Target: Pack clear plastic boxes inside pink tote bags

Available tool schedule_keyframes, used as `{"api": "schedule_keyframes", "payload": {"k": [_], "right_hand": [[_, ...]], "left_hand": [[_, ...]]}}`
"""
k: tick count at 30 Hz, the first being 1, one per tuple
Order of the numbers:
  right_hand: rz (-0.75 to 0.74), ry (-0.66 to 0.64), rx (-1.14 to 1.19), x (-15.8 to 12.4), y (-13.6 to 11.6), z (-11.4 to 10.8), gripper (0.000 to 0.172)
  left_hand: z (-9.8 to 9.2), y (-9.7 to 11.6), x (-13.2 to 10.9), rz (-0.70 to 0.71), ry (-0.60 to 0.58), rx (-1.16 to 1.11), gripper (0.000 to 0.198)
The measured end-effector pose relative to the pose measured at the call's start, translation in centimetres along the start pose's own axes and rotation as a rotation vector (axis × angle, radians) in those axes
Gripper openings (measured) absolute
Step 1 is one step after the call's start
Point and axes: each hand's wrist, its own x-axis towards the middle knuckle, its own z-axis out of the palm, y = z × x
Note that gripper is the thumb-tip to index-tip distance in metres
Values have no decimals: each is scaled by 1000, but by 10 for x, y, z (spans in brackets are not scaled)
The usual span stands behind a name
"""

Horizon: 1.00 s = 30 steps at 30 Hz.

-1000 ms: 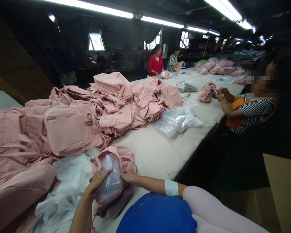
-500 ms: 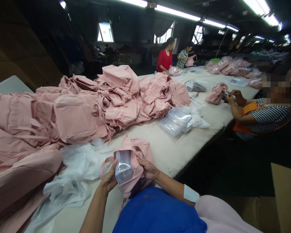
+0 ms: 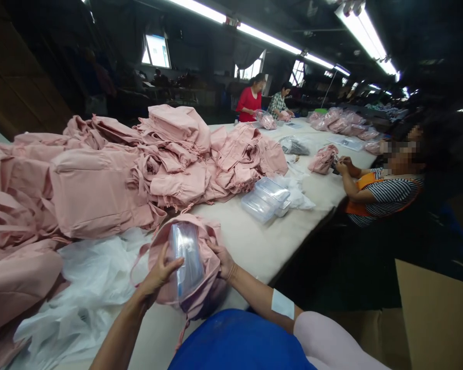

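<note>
A pink drawstring bag [image 3: 212,231] rests at the near table edge with its mouth wide open toward me. Inside that mouth sits a clear plastic container [image 3: 185,252] with a bluish edge, standing tilted. My left hand [image 3: 157,275] grips the container's left side, its thumb across the front; the other fingertips are partly hidden. On the opposite side my right hand [image 3: 223,261] is closed on the bag's fabric rim. Crumpled white plastic bags [image 3: 96,272] lie left of my left hand.
A big heap of pink bags [image 3: 96,190] covers the table's left and middle. More clear containers [image 3: 265,198] lie beyond my hands. A co-worker in stripes [image 3: 393,192] sits at the right table edge; two people stand farther back. A cardboard box [image 3: 428,308] is at lower right.
The container sits deeper in the pink bag, and the bag's mouth spreads wider around it. My left hand has shifted its grip with the thumb across the container. The view has turned right.
</note>
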Motion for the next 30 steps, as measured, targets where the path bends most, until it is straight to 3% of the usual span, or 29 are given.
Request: {"api": "schedule_keyframes", "payload": {"k": [2,4,8,11,14,17,20,22,23,25,27,28,30], "right_hand": [[-80,89,-103,3,-1,4,43],[-215,176,-283,1,1,7,42],[-361,172,-617,-13,-2,13,52],[-328,129,-528,-25,-16,11,50],[-301,146,-291,-46,-39,-10,49],[-394,218,-148,-80,-63,-48,58],[-452,331,-132,-114,-71,-84,62],[-450,444,-152,-128,-67,-101,69],[-446,504,-165,-131,-63,-107,73],[-441,602,-189,-132,-54,-116,78],[-439,652,-206,-127,-48,-119,79],[-440,659,-213,-124,-48,-120,79],[-450,654,-225,-119,-50,-120,79]], "left_hand": [[14,-7,3,57,107,380,120],[38,-15,4,-34,167,649,120],[96,-23,7,-98,232,723,72],[122,-18,16,-42,263,699,56],[128,-10,29,88,214,648,57],[117,-7,35,230,123,551,60],[105,-12,28,249,246,486,53],[106,-19,19,138,310,320,72],[109,-23,14,38,265,198,83],[120,-33,4,-175,40,-49,92],[132,-41,-5,-280,-176,-202,79],[136,-44,-9,-278,-215,-242,70],[136,-43,-13,-250,-177,-297,57]]}}
